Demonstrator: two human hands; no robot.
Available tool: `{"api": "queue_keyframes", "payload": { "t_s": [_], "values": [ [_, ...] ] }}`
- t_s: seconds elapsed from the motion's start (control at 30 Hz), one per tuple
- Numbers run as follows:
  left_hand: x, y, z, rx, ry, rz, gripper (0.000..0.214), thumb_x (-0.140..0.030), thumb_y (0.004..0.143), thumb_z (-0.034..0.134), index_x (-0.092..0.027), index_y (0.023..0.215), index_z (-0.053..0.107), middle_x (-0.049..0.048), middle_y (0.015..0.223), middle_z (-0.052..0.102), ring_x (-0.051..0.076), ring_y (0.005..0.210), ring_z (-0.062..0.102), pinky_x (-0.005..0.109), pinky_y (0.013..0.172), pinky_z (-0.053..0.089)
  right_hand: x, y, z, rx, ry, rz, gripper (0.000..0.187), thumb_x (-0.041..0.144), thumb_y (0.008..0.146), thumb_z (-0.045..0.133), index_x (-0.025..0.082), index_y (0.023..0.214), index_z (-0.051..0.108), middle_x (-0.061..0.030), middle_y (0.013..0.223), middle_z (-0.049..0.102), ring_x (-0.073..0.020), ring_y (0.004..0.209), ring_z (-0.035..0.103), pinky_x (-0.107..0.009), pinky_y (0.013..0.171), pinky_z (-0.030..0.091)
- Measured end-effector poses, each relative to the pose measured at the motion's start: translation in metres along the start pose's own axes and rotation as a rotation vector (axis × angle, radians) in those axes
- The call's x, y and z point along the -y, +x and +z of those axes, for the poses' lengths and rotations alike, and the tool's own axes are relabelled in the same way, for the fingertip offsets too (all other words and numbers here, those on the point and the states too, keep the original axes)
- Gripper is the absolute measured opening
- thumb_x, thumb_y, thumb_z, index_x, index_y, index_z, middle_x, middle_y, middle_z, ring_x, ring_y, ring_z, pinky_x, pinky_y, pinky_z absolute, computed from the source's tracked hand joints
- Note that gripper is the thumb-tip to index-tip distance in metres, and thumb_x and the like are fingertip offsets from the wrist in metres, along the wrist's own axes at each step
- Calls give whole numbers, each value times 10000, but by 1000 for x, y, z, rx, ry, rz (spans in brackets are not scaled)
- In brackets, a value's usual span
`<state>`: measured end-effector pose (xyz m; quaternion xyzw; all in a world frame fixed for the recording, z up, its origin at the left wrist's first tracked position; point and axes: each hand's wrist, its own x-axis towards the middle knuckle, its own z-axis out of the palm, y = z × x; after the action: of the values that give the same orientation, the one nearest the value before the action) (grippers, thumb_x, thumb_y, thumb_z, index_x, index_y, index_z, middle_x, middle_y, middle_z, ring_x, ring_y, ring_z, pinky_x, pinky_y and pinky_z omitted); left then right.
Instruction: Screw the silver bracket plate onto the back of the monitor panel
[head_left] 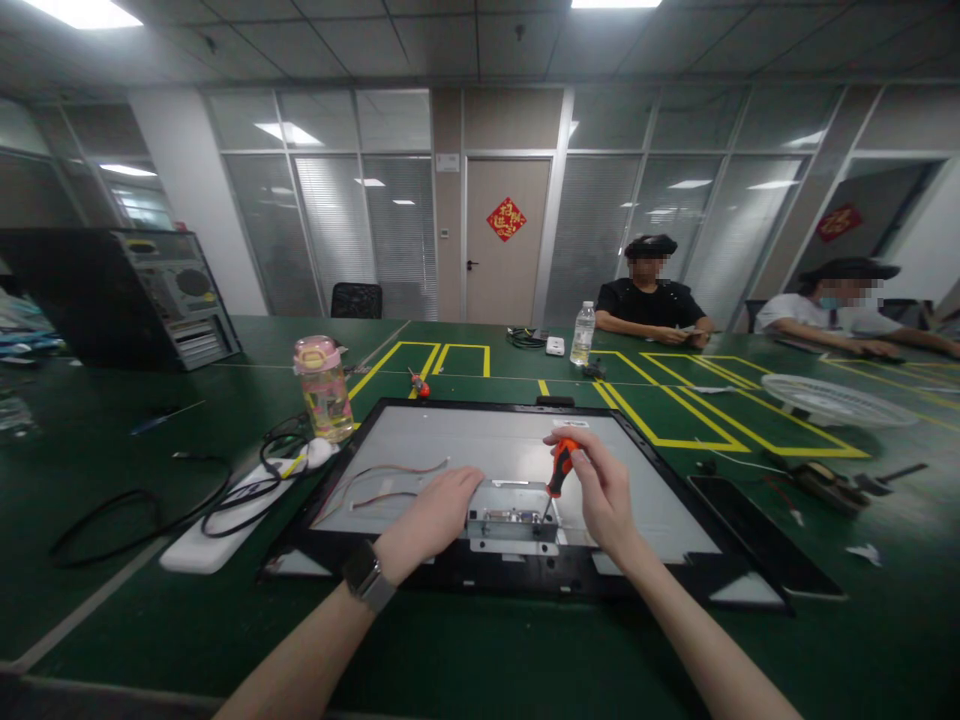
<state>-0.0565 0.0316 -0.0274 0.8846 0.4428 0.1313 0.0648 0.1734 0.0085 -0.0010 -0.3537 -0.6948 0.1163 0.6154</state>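
A flat display panel (637, 470) with a black frame lies back side up on the green table in front of me. At its near middle is a metal box (514, 497) with a row of ports facing me. My left hand (442, 505), with a watch on the wrist, grips the left end of this box, its fingertips partly hidden. In my right hand (602, 490) is a screwdriver (562, 467) with a red and black handle, tilted, its tip at the box's right end. Thin cables (382, 495) lie across the panel's left part.
Left of the panel stand a white power strip (225, 525) with black cables and a pink-lidded bottle (322, 388). A black phone-like slab (765, 535) lies to the right. Beyond are another red-handled tool (420, 385), a water bottle (583, 333), a computer case (127, 300) and two seated people.
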Motion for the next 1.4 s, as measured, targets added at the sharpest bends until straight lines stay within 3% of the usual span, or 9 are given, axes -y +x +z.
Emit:
{"api": "queue_keyframes", "payload": {
  "t_s": [0.13, 0.23, 0.4, 0.6, 0.77, 0.97, 1.27, 1.4],
  "values": [
    [3, 1, 3, -15, -4, 20, 494, 18, 819, 345, -163, 1250, 501, 108, 1299, 554, 202, 1197, 514, 371, 1054, 366, 4, 3, 1, -45, -51, -61, 128, 268, 901, 539, 235, 976, 638, -49, 918, 626, -223, 879, 592, -371, 796, 444],
    [3, 1, 3, -10, -4, 23, 495, 25, 815, 342, -156, 1247, 504, 111, 1292, 558, 201, 1212, 502, 361, 1058, 362, 7, 4, 2, -86, -47, -54, 166, 263, 914, 515, 239, 992, 660, -57, 935, 595, -220, 878, 577, -361, 765, 443],
    [4, 1, 4, -28, 10, 35, 488, 25, 822, 336, -155, 1243, 506, 105, 1282, 563, 195, 1193, 514, 354, 1063, 359, 7, 5, 0, -50, 131, 65, 228, 299, 941, 465, 250, 1064, 650, -56, 946, 644, -220, 878, 608, -373, 788, 455],
    [9, 2, 11, -52, 16, 48, 487, 22, 826, 347, -164, 1250, 500, 103, 1288, 560, 194, 1189, 518, 363, 1059, 365, 3, 9, 2, -59, 409, 239, 131, 361, 824, 653, 250, 859, 713, -25, 832, 638, -191, 788, 594, -326, 715, 471],
    [6, 1, 7, -35, 13, 25, 497, 21, 825, 342, -169, 1259, 491, 99, 1299, 554, 194, 1194, 517, 359, 1058, 362, 4, 13, 2, 24, 659, 395, 222, 427, 804, 668, 252, 932, 712, -37, 843, 685, -191, 794, 621, -342, 739, 493],
    [2, 0, 2, -5, 7, 12, 506, 21, 819, 328, -156, 1263, 494, 104, 1318, 542, 200, 1208, 504, 355, 1053, 361, 4, 12, 2, 23, 611, 402, 230, 445, 785, 684, 239, 884, 708, -48, 879, 672, -215, 839, 619, -359, 749, 503],
    [4, 1, 4, 22, 32, -5, 532, 19, 809, 339, -135, 1301, 472, 115, 1359, 514, 201, 1249, 471, 353, 1092, 325, -8, 11, 2, -88, 556, 395, 248, 458, 739, 729, 258, 886, 730, -13, 855, 655, -186, 826, 594, -323, 774, 475],
    [4, 1, 3, 29, 41, -8, 542, 26, 804, 341, -139, 1305, 469, 116, 1362, 512, 201, 1255, 468, 361, 1093, 327, -7, 13, 1, -33, 609, 401, 275, 459, 776, 692, 242, 944, 708, -36, 866, 677, -211, 851, 617, -358, 793, 484]
  ]
}}
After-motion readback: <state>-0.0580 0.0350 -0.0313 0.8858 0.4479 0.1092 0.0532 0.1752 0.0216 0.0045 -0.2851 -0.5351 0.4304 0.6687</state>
